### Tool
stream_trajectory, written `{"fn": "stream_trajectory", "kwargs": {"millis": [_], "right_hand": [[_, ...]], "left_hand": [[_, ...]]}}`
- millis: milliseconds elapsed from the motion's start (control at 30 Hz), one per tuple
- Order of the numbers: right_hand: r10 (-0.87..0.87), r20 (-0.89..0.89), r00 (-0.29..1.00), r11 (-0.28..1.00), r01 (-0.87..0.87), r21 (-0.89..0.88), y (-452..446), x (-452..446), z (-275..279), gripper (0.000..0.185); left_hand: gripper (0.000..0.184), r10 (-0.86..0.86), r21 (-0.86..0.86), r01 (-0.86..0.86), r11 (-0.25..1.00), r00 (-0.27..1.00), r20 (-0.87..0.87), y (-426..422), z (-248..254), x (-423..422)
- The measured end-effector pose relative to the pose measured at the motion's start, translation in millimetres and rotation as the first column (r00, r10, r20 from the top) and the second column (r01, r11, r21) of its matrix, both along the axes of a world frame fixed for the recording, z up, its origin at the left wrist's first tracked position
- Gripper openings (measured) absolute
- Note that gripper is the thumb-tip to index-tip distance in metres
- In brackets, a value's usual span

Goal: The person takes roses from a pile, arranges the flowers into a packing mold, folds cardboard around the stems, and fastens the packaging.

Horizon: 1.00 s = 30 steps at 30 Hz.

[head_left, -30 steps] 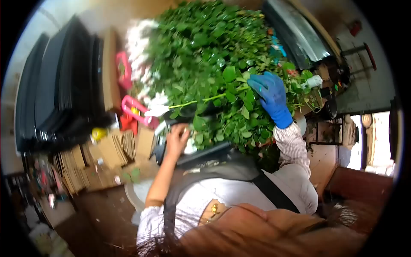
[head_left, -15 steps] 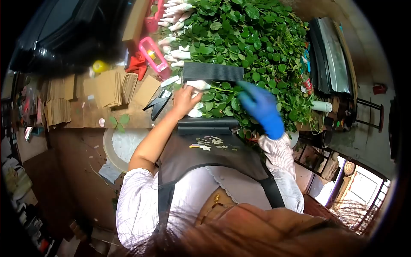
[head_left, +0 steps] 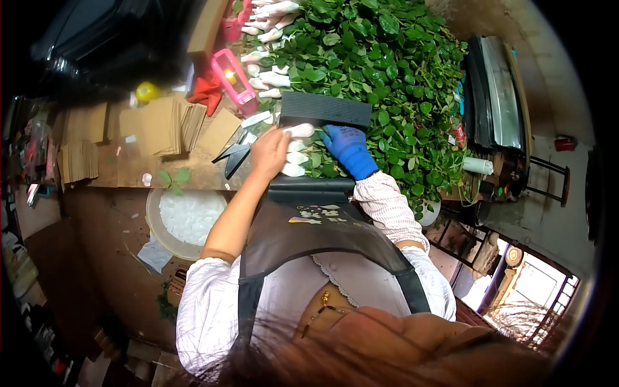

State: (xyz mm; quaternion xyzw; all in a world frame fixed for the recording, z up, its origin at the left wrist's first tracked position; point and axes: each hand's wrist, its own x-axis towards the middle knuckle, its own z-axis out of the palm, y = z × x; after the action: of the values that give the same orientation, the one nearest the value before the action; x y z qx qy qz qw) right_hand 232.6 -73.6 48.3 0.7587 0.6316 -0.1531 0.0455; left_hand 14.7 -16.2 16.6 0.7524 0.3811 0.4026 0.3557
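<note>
My bare left hand [head_left: 269, 152] has its fingers closed at the tip end of a white-sleeved flower bud [head_left: 300, 131]. On the other side of that bud, my right hand [head_left: 348, 149], in a blue glove, has its fingers bent around the green stem. Two or more other white-sleeved buds [head_left: 294, 158] lie just below, close to my left hand. A ridged black panel [head_left: 325, 110] stands directly beyond the bud. Leafy stems [head_left: 387, 71] are heaped behind and to the right, with wrapped heads pointing left.
Black-handled scissors [head_left: 236, 155], a pink frame [head_left: 233, 84], a red cloth [head_left: 206, 93] and cardboard pieces [head_left: 158, 127] lie on the wooden table [head_left: 122, 169]. A round tub [head_left: 187, 222] stands below the table edge. Dark sheets [head_left: 493, 93] lean at the right.
The view has tilted down and steadied. My gloved hand has come left from the leaves to the stem by the bud. My left hand has moved up to the bud.
</note>
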Motion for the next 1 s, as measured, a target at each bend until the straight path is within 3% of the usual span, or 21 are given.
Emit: {"fn": "stream_trajectory", "kwargs": {"millis": [67, 133, 167, 200, 233, 300, 367, 400, 500, 567, 600, 633, 700, 767, 800, 833, 867, 967, 1000], "right_hand": [[0.016, -0.014, 1.000, 1.000, -0.016, 0.009, -0.5, 2.9, 0.1, 0.034], [0.047, -0.050, 0.998, 0.997, -0.044, 0.060, -4.9, 5.7, 0.0, 0.035], [0.042, -0.035, 0.998, 0.999, -0.042, 0.000, -3.3, 3.7, 3.8, 0.035], [0.039, -0.023, 0.999, 0.997, -0.040, -0.062, 0.0, 0.1, 12.1, 0.036], [0.035, -0.011, 0.999, 0.992, -0.036, -0.121, 2.4, -3.4, 18.4, 0.037], [0.020, 0.006, 1.000, 0.992, -0.019, -0.123, 6.2, -6.8, 14.9, 0.035], [0.029, 0.041, 0.999, 0.998, -0.026, -0.056, 0.3, -4.5, -1.3, 0.036], [0.029, 0.036, 0.999, 0.999, -0.028, -0.034, -1.0, -3.9, -3.9, 0.036], [0.023, 0.028, 0.999, 1.000, -0.023, -0.012, -3.6, -2.8, -7.6, 0.035], [-0.006, 0.025, 1.000, 0.999, 0.007, -0.047, -2.5, -7.0, -1.1, 0.034], [-0.001, -0.019, 1.000, 0.999, 0.000, -0.049, -2.6, -6.1, 2.5, 0.039], [0.001, -0.048, 0.999, 0.998, -0.004, -0.067, -3.4, -5.7, 7.7, 0.040], [0.006, -0.106, 0.994, 0.995, -0.017, -0.100, -4.1, -5.8, 20.1, 0.044], [0.010, -0.072, 0.997, 0.990, -0.020, -0.140, -0.9, -8.1, 15.5, 0.052], [-0.003, -0.046, 0.999, 0.989, -0.004, -0.151, -0.2, -10.5, 8.8, 0.053], [-0.014, -0.016, 1.000, 0.987, 0.012, -0.162, -0.1, -11.3, 2.1, 0.054], [-0.010, -0.003, 1.000, 0.990, 0.009, -0.139, -1.3, -10.3, -4.8, 0.053], [-0.053, -0.011, 0.999, 0.978, 0.049, -0.201, 1.6, -12.9, 4.3, 0.056], [-0.047, -0.064, 0.997, 0.987, 0.036, -0.159, -2.4, -9.4, 5.4, 0.055]], "left_hand": [[0.016, 0.258, -0.481, -0.090, 0.872, 0.920, 0.295, -5.4, 5.7, -16.6], [0.018, 0.341, -0.591, -0.113, 0.799, 0.894, 0.290, 7.4, -30.5, -46.6], [0.019, 0.275, -0.478, -0.154, 0.865, 0.941, 0.196, 15.4, -65.0, -61.2], [0.022, 0.212, -0.564, -0.084, 0.821, 0.963, 0.166, 17.5, -39.0, -55.2], [0.024, 0.165, -0.356, -0.152, 0.922, 0.986, 0.006, 19.8, -33.3, -41.8], [0.029, -0.078, -0.588, -0.060, 0.807, 0.975, -0.207, 15.9, 0.1, -17.6], [0.036, -0.131, -0.299, 0.014, 0.954, 0.918, -0.374, 16.1, -23.3, 0.3], [0.037, -0.170, -0.283, 0.062, 0.957, 0.911, -0.376, 16.4, -14.4, 2.2], [0.035, 0.075, -0.448, -0.100, 0.888, 0.994, -0.073, 10.0, -35.9, -12.9], [0.028, 0.265, -0.647, -0.065, 0.760, 0.939, 0.217, 26.9, -31.7, -43.1], [0.021, 0.242, -0.521, -0.072, 0.850, 0.933, 0.266, 35.1, -26.2, -52.6], [0.021, 0.191, -0.500, -0.092, 0.861, 0.970, 0.150, 36.1, -24.9, -60.4], [0.020, -0.044, -0.665, 0.026, 0.747, 0.999, -0.010, 31.5, -15.1, -59.4], [0.031, -0.157, -0.385, 0.021, 0.923, 0.932, -0.327, 19.1, 10.4, -32.6], [0.032, -0.239, -0.398, 0.083, 0.913, 0.902, -0.360, 16.2, 4.9, -25.1], [0.035, -0.317, -0.414, 0.144, 0.899, 0.865, -0.389, 15.2, -2.0, -19.6], [0.033, -0.291, -0.338, 0.156, 0.928, 0.870, -0.398, 15.2, -6.4, -21.1], [0.029, -0.028, -0.498, -0.085, 0.863, 0.976, -0.215, 28.1, -13.2, -48.7], [0.026, -0.016, -0.524, -0.045, 0.850, 0.994, -0.111, 40.8, -23.2, -67.3]]}}
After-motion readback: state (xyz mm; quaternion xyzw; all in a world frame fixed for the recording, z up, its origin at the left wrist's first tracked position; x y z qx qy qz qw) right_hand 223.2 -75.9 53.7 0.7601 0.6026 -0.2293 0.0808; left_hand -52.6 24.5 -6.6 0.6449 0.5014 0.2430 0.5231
